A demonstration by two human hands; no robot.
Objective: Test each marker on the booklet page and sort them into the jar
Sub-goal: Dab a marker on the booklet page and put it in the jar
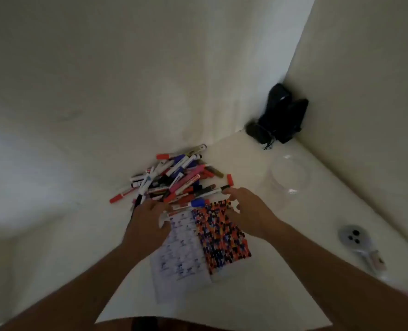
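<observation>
1. My left hand [148,217] sits mid-frame at the near edge of the marker pile [171,179], fingers curled round a white marker [165,217] with a white cap end sticking out toward the booklet.
2. My right hand [246,211] is just right of center, over the booklet's top edge. Thumb and fingers pinch a marker [216,191] with a dark tip that points left into the pile.
3. Booklet [198,244] lies open on the white table [246,295], center-low in frame, tilted. Right page is packed with orange, black and blue test dots; left page has printed text with a few blue marks.
4. Pile is just above the booklet, center of frame, against the wall: red, blue, pink, black and white markers all crossed over each other.
5. One loose red cap [229,179] lies right of the pile, just above my right fingertips.
6. Jar [290,175], clear, stands right of center, near my right hand but apart from it. Contents too hard to tell, glass is faint.
7. Black bag [279,118] sits in the wall corner, upper right.
8. A grey round gadget with a handle [356,242] lies at the right edge of the table.
</observation>
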